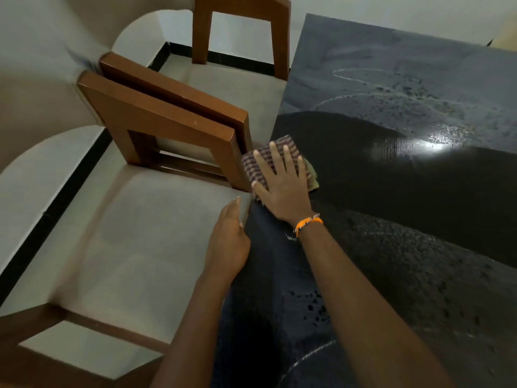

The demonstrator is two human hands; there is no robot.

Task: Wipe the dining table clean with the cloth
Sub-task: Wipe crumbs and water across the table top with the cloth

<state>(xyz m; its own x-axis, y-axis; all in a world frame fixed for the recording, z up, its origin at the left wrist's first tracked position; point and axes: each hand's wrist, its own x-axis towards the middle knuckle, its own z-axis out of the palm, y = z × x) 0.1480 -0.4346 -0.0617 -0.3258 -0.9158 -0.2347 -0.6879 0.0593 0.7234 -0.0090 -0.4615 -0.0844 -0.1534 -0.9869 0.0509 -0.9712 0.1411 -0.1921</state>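
The dark, glossy dining table point(405, 191) fills the right half of the view, with wet streaks and droplets across its surface. A folded checked cloth point(256, 161) lies at the table's left edge. My right hand point(282, 183) presses flat on the cloth, fingers spread, an orange band on the wrist. My left hand point(228, 242) rests against the table's left edge, nearer to me, fingers curled around the edge.
Two brown wooden chairs point(167, 116) stand close together just left of the cloth, almost touching the table edge. Another chair back point(240, 29) stands at the far end, and a further wooden frame point(33, 331) is at the lower left. Beige tiled floor point(126, 247) lies to the left.
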